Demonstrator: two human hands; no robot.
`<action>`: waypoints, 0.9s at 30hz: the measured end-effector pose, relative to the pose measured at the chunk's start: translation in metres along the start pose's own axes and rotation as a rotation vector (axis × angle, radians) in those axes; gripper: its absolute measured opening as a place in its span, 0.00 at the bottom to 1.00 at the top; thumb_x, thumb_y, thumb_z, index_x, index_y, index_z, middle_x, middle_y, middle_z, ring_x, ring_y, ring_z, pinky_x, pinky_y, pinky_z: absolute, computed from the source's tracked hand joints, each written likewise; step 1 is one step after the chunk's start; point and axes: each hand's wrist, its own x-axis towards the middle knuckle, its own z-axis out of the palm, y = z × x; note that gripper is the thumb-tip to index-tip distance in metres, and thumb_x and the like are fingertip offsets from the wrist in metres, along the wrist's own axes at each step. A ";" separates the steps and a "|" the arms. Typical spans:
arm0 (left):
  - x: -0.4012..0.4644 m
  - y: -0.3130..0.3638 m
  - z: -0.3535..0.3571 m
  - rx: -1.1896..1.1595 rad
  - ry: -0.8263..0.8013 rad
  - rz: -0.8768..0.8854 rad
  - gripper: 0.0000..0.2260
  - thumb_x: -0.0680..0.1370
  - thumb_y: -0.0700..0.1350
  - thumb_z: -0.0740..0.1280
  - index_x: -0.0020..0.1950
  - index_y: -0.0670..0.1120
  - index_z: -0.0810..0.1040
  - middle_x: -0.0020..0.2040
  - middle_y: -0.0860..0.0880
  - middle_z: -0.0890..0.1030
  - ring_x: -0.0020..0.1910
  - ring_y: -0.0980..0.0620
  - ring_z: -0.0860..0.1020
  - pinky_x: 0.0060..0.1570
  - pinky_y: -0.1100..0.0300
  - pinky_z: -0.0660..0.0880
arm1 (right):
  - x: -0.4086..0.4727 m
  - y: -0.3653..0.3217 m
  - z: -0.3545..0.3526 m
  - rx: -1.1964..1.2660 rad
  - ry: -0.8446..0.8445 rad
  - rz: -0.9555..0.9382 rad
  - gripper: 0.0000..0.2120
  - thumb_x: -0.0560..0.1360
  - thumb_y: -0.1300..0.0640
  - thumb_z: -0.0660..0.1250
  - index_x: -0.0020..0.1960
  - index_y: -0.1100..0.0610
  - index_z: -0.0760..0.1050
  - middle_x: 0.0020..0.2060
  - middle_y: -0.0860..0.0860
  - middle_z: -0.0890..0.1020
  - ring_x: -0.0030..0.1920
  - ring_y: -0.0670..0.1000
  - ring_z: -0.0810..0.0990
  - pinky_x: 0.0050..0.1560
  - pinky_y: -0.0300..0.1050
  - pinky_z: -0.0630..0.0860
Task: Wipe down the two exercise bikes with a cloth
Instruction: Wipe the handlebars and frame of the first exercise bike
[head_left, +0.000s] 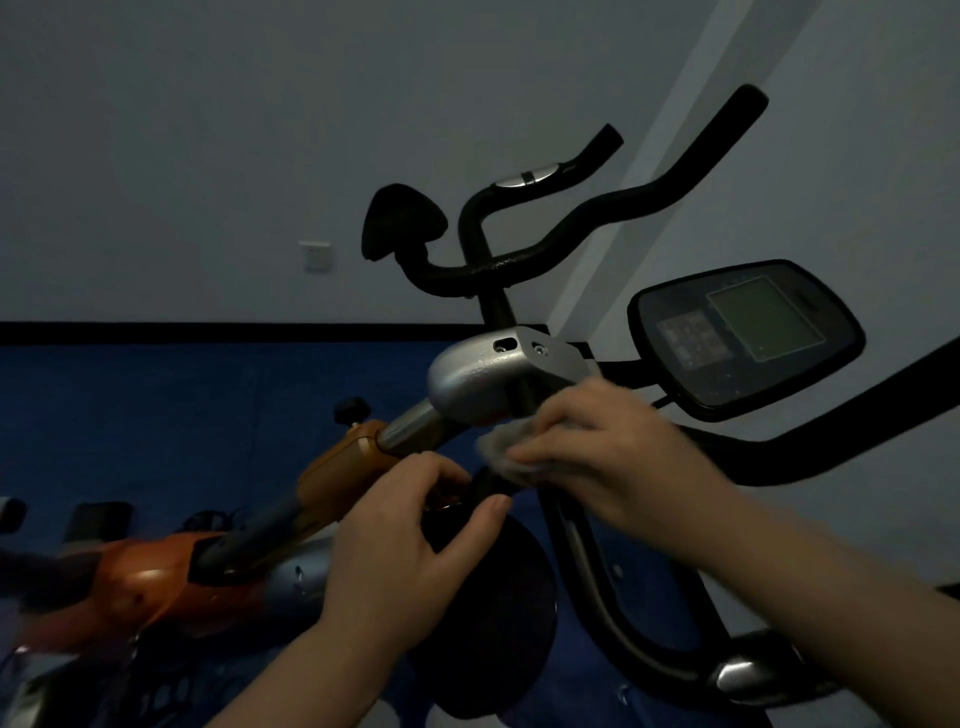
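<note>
Ahead of us: handlebars (571, 228), wall behind.
To our right: console (748, 338).
To our left, lower: bike frame (156, 577).

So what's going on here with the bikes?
A person is wiping an exercise bike. The right hand presses a grey fluffy cloth against a black bar just under the silver handlebar bracket. The left hand grips a round black part below it. An orange bike frame sits to the left.
</note>
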 end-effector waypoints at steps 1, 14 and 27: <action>0.000 0.001 -0.001 0.004 -0.005 0.012 0.14 0.69 0.65 0.62 0.44 0.57 0.76 0.40 0.60 0.79 0.44 0.61 0.78 0.40 0.62 0.75 | -0.007 0.011 -0.010 -0.028 0.018 0.045 0.09 0.70 0.55 0.72 0.51 0.53 0.82 0.46 0.51 0.80 0.45 0.51 0.76 0.42 0.47 0.75; 0.017 0.016 0.004 0.083 -0.124 0.138 0.06 0.72 0.56 0.63 0.48 0.61 0.73 0.44 0.62 0.75 0.49 0.65 0.72 0.38 0.68 0.71 | -0.060 0.018 -0.024 -0.204 0.291 0.229 0.07 0.74 0.59 0.69 0.50 0.58 0.83 0.46 0.56 0.81 0.43 0.56 0.77 0.40 0.53 0.77; 0.029 0.018 -0.003 0.008 -0.276 0.147 0.08 0.71 0.57 0.64 0.48 0.64 0.71 0.48 0.64 0.74 0.45 0.62 0.75 0.36 0.62 0.74 | -0.054 0.007 -0.024 -0.239 0.409 0.453 0.10 0.71 0.60 0.73 0.52 0.58 0.83 0.43 0.57 0.79 0.41 0.56 0.76 0.39 0.53 0.76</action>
